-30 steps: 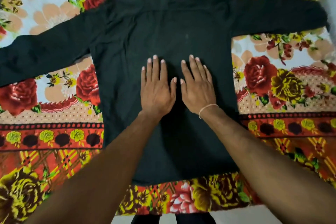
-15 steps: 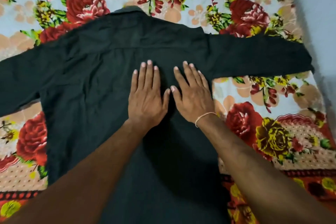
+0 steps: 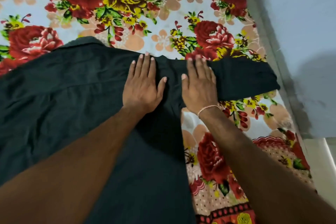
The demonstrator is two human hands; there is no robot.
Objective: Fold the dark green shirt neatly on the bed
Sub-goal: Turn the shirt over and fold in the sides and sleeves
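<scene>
Shirt: dark green shirt (image 3: pixel 63 96) spread flat across centre-left.
Left hand (image 3: pixel 142 85): fingers straight, together, pressing shirt.
Right hand (image 3: pixel 199 85): fingers straight, together, pressing sleeve (image 3: pixel 245 78).

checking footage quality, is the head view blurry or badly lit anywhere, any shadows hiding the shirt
Head view: soft even light, no glare; the dark green cotton shirt reads almost black, folds faint. Left hand and right hand slightly soft, fingertips blurred. Wide-angle bending at the edges; a shadow falls on the pale wall.

Shirt (image 3: pixel 63 96) lies flat on the bedsheet (image 3: pixel 163 14), collar at the far end. Left hand (image 3: pixel 142 87) rests on its shoulder; right hand (image 3: pixel 198 87) lies beside it on the sleeve (image 3: pixel 245 80) extending rightward.
</scene>
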